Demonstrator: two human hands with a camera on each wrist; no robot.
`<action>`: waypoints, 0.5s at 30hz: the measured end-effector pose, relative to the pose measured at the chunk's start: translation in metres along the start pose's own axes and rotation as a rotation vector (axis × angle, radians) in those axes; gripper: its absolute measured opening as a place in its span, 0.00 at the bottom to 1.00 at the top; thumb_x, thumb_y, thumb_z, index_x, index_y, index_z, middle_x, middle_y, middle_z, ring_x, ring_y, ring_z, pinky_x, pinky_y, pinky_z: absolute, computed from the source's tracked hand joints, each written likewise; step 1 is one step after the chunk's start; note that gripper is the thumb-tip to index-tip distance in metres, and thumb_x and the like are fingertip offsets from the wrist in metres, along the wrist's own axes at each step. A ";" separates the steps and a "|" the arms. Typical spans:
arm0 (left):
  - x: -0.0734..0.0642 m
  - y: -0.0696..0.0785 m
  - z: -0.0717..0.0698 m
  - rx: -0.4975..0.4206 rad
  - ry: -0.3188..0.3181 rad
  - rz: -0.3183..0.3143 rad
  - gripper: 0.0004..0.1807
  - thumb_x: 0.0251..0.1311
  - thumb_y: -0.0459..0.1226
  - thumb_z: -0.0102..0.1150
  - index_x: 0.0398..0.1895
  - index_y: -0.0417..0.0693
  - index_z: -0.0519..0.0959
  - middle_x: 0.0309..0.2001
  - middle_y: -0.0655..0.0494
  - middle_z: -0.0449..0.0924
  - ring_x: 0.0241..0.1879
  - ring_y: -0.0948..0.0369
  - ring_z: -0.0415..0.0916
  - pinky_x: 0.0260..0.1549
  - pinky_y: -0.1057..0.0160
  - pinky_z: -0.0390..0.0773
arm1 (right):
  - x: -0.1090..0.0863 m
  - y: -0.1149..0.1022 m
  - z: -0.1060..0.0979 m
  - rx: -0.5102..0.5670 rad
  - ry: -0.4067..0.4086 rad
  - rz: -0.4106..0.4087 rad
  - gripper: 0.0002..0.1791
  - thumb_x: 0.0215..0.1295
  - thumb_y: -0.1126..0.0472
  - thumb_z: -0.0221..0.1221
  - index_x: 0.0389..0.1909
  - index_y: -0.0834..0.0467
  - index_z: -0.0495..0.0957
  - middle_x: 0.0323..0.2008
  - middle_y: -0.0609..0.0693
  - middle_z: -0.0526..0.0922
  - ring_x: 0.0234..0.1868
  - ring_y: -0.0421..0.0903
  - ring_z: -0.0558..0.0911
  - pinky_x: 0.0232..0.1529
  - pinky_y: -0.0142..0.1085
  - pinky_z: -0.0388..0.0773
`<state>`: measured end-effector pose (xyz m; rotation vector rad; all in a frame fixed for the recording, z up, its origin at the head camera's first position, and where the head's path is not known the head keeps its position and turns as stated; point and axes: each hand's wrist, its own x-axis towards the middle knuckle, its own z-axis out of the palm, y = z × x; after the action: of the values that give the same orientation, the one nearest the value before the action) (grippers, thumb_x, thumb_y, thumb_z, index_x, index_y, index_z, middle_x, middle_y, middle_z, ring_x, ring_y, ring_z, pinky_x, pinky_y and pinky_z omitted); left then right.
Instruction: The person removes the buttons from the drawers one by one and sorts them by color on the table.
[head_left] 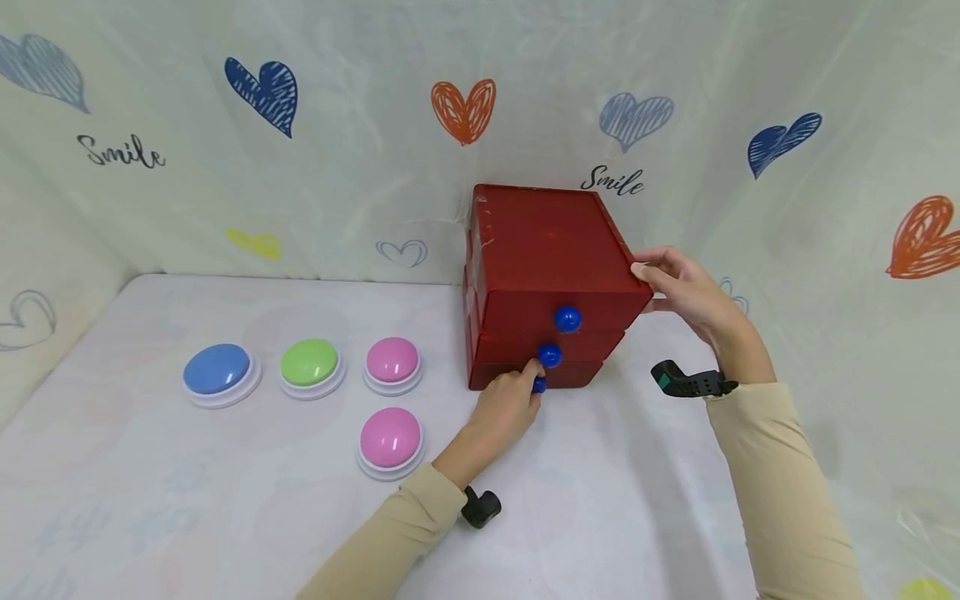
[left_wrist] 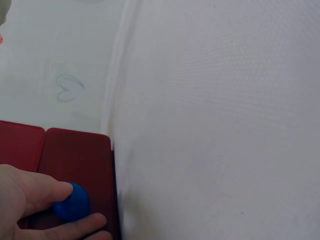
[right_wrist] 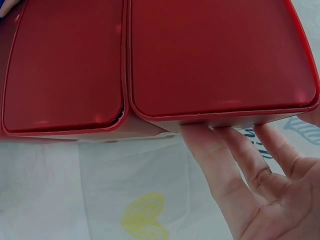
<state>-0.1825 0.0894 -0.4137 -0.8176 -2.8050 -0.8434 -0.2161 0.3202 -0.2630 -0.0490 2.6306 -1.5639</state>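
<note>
Your left hand [head_left: 506, 404] is pinching the blue knob [head_left: 539, 385] of the bottom drawer [head_left: 573, 376]; your right hand [head_left: 693, 302], fingers extended, is steadying the red cabinet [head_left: 551, 237] sitting on the bench [head_left: 225, 500]. You're seemingly preparing a pull, calling for firm bracing.

We rest the extended fingers of our right hand [right_wrist: 275, 197] against the side of a red box [right_wrist: 220, 55], whose two panels lie side by side. Behind, we see a yellow heart [right_wrist: 144, 216] on pale sheeting [right_wrist: 106, 175].
</note>
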 end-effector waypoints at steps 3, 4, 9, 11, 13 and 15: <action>0.001 0.001 0.000 0.004 -0.013 -0.017 0.14 0.60 0.36 0.58 0.49 0.47 0.71 0.35 0.49 0.83 0.32 0.56 0.81 0.31 0.62 0.80 | 0.001 0.000 0.000 0.000 0.001 -0.002 0.26 0.68 0.47 0.50 0.59 0.59 0.60 0.43 0.41 0.74 0.38 0.36 0.79 0.39 0.31 0.80; 0.001 0.002 -0.001 0.005 -0.016 -0.023 0.14 0.60 0.37 0.58 0.49 0.47 0.72 0.35 0.49 0.83 0.32 0.56 0.81 0.31 0.63 0.80 | 0.001 0.000 0.000 -0.001 0.000 -0.002 0.26 0.68 0.47 0.50 0.59 0.59 0.60 0.43 0.41 0.74 0.38 0.36 0.79 0.39 0.31 0.80; 0.002 0.003 -0.002 0.003 -0.030 -0.045 0.14 0.59 0.37 0.59 0.49 0.48 0.72 0.35 0.50 0.83 0.32 0.57 0.81 0.29 0.64 0.79 | 0.000 0.001 -0.001 -0.002 -0.002 -0.001 0.26 0.68 0.47 0.50 0.59 0.59 0.60 0.43 0.40 0.74 0.38 0.36 0.80 0.39 0.31 0.80; 0.002 0.004 -0.002 0.003 -0.036 -0.047 0.15 0.59 0.37 0.59 0.49 0.48 0.72 0.35 0.51 0.83 0.32 0.58 0.81 0.30 0.65 0.79 | 0.000 0.001 -0.001 -0.002 -0.001 0.000 0.26 0.68 0.48 0.50 0.59 0.59 0.60 0.43 0.40 0.74 0.38 0.36 0.80 0.39 0.31 0.80; 0.002 0.005 -0.002 0.009 -0.039 -0.050 0.15 0.60 0.37 0.59 0.50 0.48 0.72 0.35 0.51 0.83 0.32 0.58 0.81 0.30 0.65 0.79 | 0.000 0.000 -0.001 -0.001 -0.002 0.000 0.26 0.68 0.48 0.50 0.59 0.59 0.60 0.43 0.40 0.74 0.38 0.36 0.80 0.39 0.31 0.80; 0.002 0.005 -0.002 0.013 -0.042 -0.053 0.15 0.60 0.37 0.59 0.50 0.48 0.72 0.35 0.51 0.83 0.32 0.58 0.81 0.30 0.65 0.80 | 0.000 0.000 -0.001 -0.001 -0.003 -0.001 0.26 0.68 0.48 0.50 0.59 0.59 0.60 0.43 0.40 0.74 0.38 0.36 0.80 0.38 0.31 0.80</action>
<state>-0.1816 0.0927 -0.4089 -0.7710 -2.8774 -0.8245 -0.2158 0.3212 -0.2629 -0.0529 2.6302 -1.5613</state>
